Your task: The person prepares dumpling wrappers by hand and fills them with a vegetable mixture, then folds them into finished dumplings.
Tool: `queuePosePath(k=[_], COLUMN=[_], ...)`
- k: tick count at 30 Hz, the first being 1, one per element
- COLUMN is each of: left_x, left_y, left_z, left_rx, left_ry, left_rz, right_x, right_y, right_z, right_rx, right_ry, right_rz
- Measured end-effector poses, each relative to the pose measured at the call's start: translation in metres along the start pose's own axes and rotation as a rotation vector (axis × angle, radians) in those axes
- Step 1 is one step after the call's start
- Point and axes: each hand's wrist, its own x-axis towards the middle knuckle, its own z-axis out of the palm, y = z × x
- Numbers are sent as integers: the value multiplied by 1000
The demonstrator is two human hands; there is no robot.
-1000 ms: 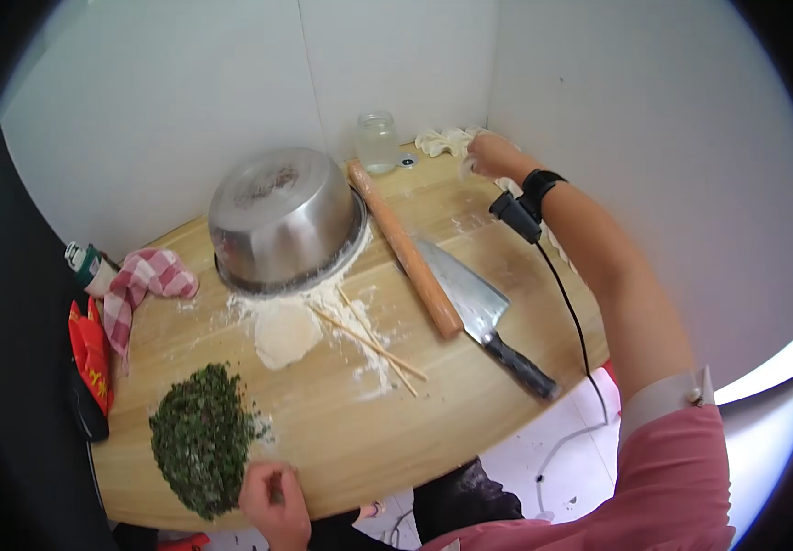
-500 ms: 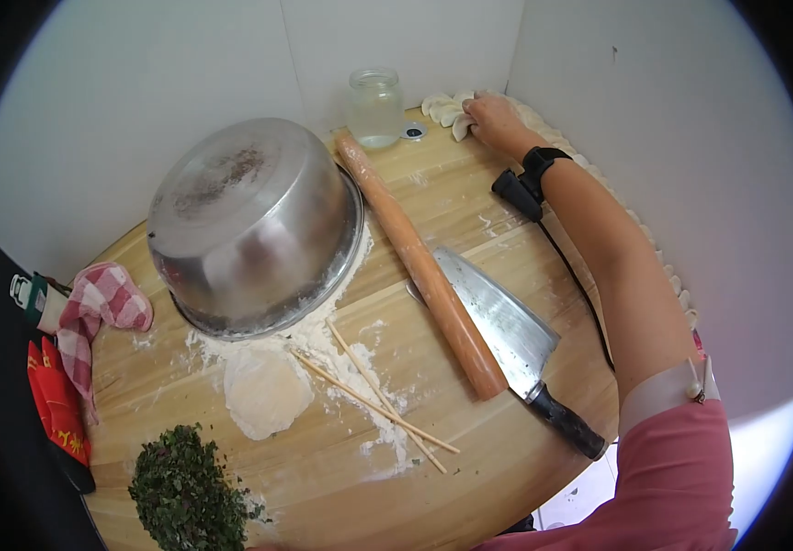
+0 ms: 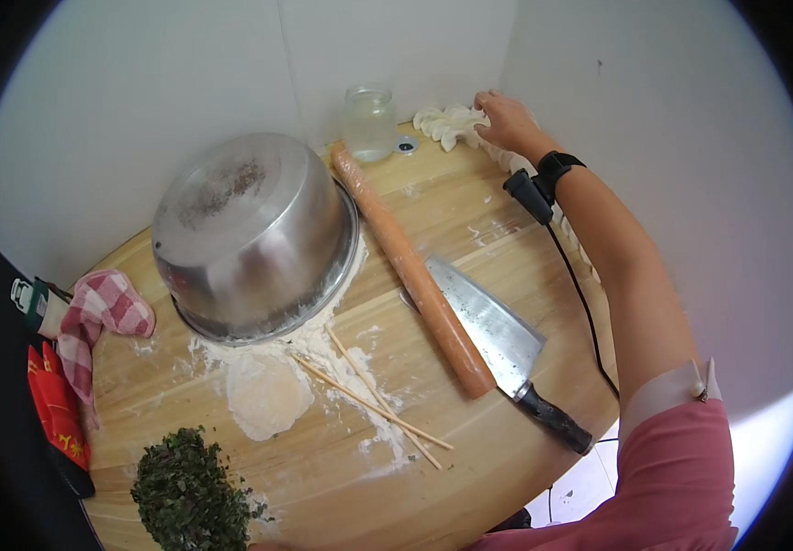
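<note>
My right hand (image 3: 507,123), with a black strap at the wrist, is over the row of white dumplings (image 3: 452,125) by the back wall. Its thumb and fingers are apart, with nothing seen between them. At the bottom edge, beside the chopped greens (image 3: 190,491), only a sliver of skin shows, perhaps my left hand (image 3: 270,546); its fingers are hidden. A round flat dough wrapper (image 3: 269,397) lies on flour, next to two crossed chopsticks (image 3: 373,401).
An upturned metal basin (image 3: 254,239) sits at the back left. A rolling pin (image 3: 415,275) rests across a cleaver (image 3: 493,326). A glass jar (image 3: 369,124) stands at the back. A checked cloth (image 3: 112,305) and red packet (image 3: 55,409) are at the left. A black cable (image 3: 580,294) hangs from my wrist.
My right hand has lifted off the dumplings, and its fingers have spread. The dumpling it was touching now lies in the row. The view has shifted slightly.
</note>
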Motion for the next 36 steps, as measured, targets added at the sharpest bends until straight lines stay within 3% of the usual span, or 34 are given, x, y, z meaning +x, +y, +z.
queuePosePath(k=[1,2,4,6,12,15,16,18,19,20,21,25,31,36], left_x=[-2,-5,-9,-6,-5,-5,-4,-4,-4,-5,-5,-3,4,-3], left_y=[-26,-72,-72,-8,-17,-6,-13,-16,-16,-18,-19,-26,-42,-23], left_z=[-13,-36,-38,-2,5,9,10,11,12,12,12,10,11,14], left_rx=[-8,-36,-62,-149,-239,-281,-260,-208,-203,-200,-196,-119,42,83], left_ry=[-1,-211,-413,35,91,75,64,52,40,33,31,24,104,156], left_rz=[10,61,129,-106,-91,-122,-56,30,40,44,47,126,281,240], right_x=[-2,-5,-12,-21,-73,-118,-137,-181,-201,-221,-239,-278,-295,-251], right_y=[2,1,0,0,-55,-127,-154,-226,-255,-281,-304,-367,-384,-361], right_z=[-12,-24,-51,-77,-174,-208,-205,-226,-226,-216,-217,-175,-135,-121], right_rx=[-9,-48,-91,-83,126,408,433,625,735,682,738,788,896,770], right_ry=[9,3,14,36,81,22,146,-83,-209,-119,-203,-191,-190,-104], right_rz=[0,-2,-9,-55,-107,-125,-218,-161,-193,-303,-320,-384,-269,-107])
